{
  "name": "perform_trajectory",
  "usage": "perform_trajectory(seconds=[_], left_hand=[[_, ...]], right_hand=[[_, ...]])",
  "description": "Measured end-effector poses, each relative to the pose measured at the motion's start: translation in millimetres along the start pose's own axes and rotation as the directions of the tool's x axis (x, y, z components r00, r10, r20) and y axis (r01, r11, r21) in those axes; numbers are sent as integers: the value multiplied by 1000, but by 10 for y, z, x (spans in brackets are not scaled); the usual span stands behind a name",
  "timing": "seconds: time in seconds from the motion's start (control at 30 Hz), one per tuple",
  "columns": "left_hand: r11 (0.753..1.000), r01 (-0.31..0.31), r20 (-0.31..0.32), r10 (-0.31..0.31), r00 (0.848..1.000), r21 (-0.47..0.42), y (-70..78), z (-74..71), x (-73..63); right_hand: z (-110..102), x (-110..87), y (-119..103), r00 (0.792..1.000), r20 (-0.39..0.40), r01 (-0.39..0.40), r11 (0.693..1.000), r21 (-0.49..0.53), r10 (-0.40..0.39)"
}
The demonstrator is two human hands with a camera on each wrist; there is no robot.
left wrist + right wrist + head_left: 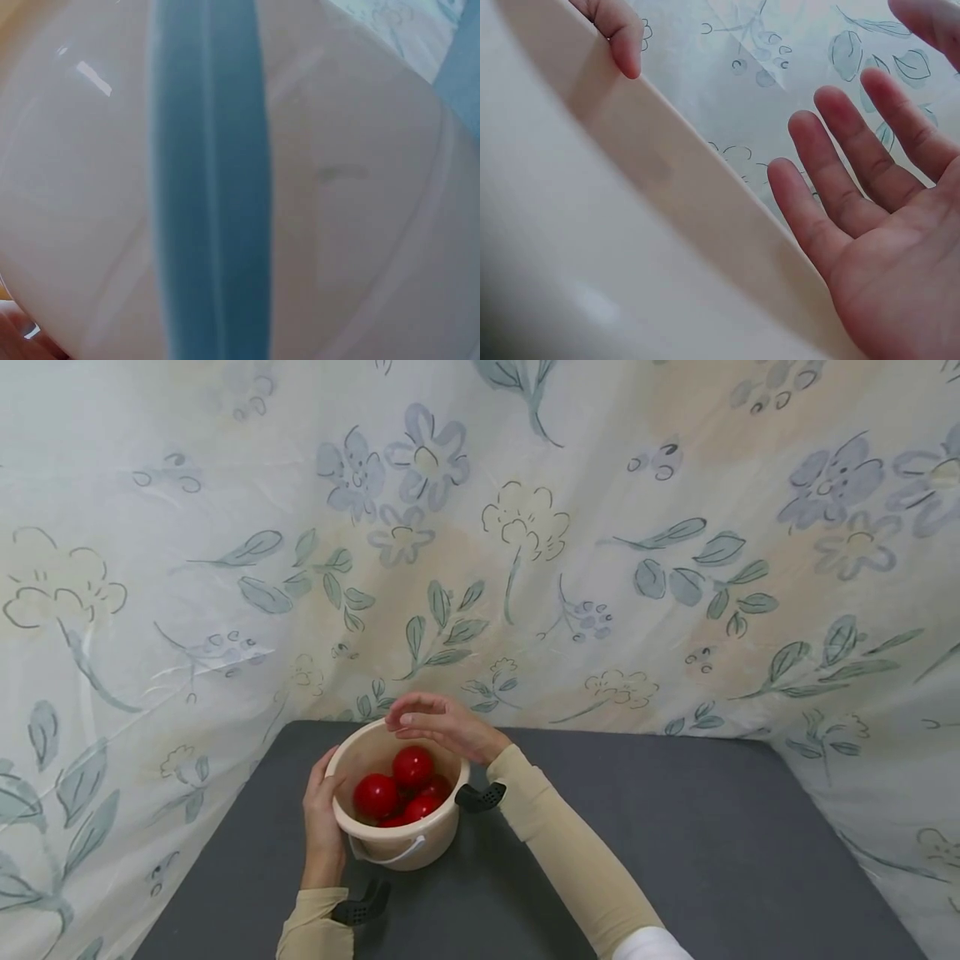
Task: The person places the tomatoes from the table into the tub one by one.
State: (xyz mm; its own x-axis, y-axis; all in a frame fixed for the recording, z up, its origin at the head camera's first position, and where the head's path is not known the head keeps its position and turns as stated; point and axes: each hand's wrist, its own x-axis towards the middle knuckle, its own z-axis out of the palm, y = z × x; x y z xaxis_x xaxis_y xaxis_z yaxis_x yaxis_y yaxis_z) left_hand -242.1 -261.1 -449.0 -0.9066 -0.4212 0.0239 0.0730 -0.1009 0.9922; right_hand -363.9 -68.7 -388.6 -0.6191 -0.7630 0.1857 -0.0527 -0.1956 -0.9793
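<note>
A cream bucket [442,843] stands on the dark table, its white handle [401,853] hanging down at the near side. Several glossy red balls [376,796] lie inside. At the bucket's left side, my left hand [322,822] grips the rim, thumb over the edge and fingers along the outside. That thumb [626,37] also shows on the rim in the right wrist view. My right hand [442,725] hovers at the far right rim, holding nothing. Its fingers are spread and only slightly bent in the right wrist view. The bucket wall [360,225] fills most of the left wrist view.
The dark grey tabletop [637,835] extends to the right of the bucket. Behind and beside it hangs a floral cloth [555,635]. A black wrist mount [480,797] sits close to the bucket's right side; another black mount [362,903] is below the left hand.
</note>
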Motion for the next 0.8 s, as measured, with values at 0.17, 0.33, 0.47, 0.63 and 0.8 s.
perform_trajectory(seconds=[0.17,0.33,0.47,0.63,0.8], left_hand=[[1000,9,0,-9,1000,5,1,-18,23],[999,32,56,-32,998,2,-13,-39,98],[999,-14,35,13,999,30,114,-49,230],[946,-198,-8,207,978,255,590,34,460],[825,-437,243,369,897,359,1157,485,576]], right_hand=[[-28,45,14,1000,29,-8,999,46,7],[-131,76,18,999,31,15,981,195,-21],[-258,31,-20,999,6,41,969,244,-44],[-483,-90,-134,995,-69,81,968,236,-67],[-787,-268,-306,978,-197,105,978,181,-69]])
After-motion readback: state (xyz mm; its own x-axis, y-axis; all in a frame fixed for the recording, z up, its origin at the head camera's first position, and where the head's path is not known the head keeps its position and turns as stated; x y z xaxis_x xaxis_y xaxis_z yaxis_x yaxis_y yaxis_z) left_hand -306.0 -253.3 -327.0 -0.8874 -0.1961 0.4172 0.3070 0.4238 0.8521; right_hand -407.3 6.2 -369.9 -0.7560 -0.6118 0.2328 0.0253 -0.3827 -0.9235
